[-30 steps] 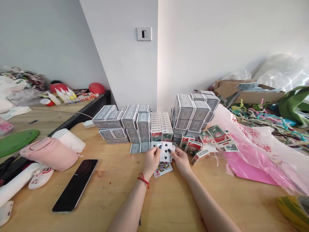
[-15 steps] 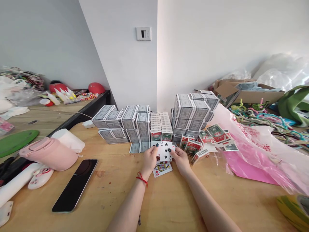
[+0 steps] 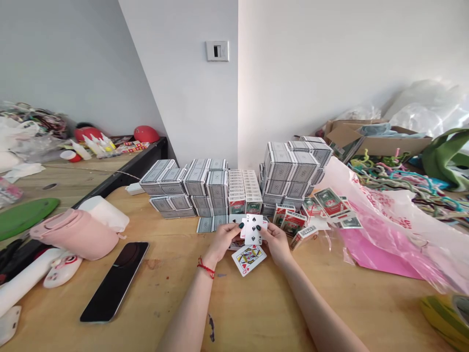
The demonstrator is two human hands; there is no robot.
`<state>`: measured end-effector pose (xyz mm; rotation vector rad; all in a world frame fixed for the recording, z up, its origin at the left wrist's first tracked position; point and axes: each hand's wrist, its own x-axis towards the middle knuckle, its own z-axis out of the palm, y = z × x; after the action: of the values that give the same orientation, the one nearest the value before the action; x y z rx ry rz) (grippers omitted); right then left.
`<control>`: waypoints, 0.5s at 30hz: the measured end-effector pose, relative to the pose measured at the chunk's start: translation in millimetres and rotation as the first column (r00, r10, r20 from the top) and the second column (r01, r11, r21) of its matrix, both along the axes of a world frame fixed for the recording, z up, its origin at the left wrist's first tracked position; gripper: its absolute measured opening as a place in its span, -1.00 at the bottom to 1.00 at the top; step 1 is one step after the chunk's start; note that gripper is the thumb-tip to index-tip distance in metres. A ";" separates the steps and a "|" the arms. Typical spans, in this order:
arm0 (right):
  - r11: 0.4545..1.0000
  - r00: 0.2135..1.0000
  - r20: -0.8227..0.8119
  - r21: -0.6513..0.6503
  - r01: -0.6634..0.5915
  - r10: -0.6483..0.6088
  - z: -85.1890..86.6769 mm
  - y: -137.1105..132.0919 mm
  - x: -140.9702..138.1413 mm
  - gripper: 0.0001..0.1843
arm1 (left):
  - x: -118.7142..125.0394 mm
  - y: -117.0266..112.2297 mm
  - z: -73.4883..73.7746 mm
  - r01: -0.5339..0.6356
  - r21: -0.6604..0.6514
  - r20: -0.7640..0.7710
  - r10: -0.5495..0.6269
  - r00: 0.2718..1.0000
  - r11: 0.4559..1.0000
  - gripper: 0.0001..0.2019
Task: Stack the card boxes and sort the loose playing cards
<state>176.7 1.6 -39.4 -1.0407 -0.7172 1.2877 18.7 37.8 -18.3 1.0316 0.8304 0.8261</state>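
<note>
My right hand [image 3: 277, 241] is closed, its thumb pressed on the face of a three of spades [image 3: 253, 235]. Behind that card peeks another with a red A. My left hand [image 3: 223, 240] pinches playing cards at their left side, mostly hidden behind the three. Just below the hands, a queen of hearts [image 3: 248, 259] lies face up and tilted. Beyond them stand two rows of red-and-green card boxes [image 3: 245, 185]. Grey-backed card packs are piled to the left [image 3: 198, 183] and higher to the right [image 3: 291, 168].
Loose card boxes [image 3: 293, 222] lean to the right, near crumpled pink plastic [image 3: 381, 234]. A phone [image 3: 114, 282] and a pink cup-like container [image 3: 75, 233] are at left. Yellow tape [image 3: 441, 315] sits at the right front edge. A wall [image 3: 179, 98] rises behind.
The queen of hearts shows more fully and is turned, lying slightly nearer me. My left forearm has shifted a little left. Both hands keep the cards pinched.
</note>
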 end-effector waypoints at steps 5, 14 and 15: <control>1.000 0.999 0.034 0.009 0.013 -0.014 -1.5 -0.6 -0.2 -0.64 | 2.2 0.4 2.9 0.026 0.008 -0.048 -0.026 0.999 1.000 -0.71; 0.999 0.996 0.079 0.013 0.047 -0.048 -8.2 1.6 -1.6 -0.62 | 10.1 -0.9 2.2 -0.009 0.062 -0.152 0.018 0.988 0.998 -0.66; 0.999 0.996 0.079 0.013 0.048 -0.048 -8.4 1.6 -1.6 -0.63 | 11.0 -1.4 2.5 -0.014 0.076 -0.164 0.027 0.986 0.997 -0.66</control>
<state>175.0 3.2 -47.8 -1.0985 -0.7546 1.2051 29.7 36.4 -15.8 1.1710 0.9575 0.8018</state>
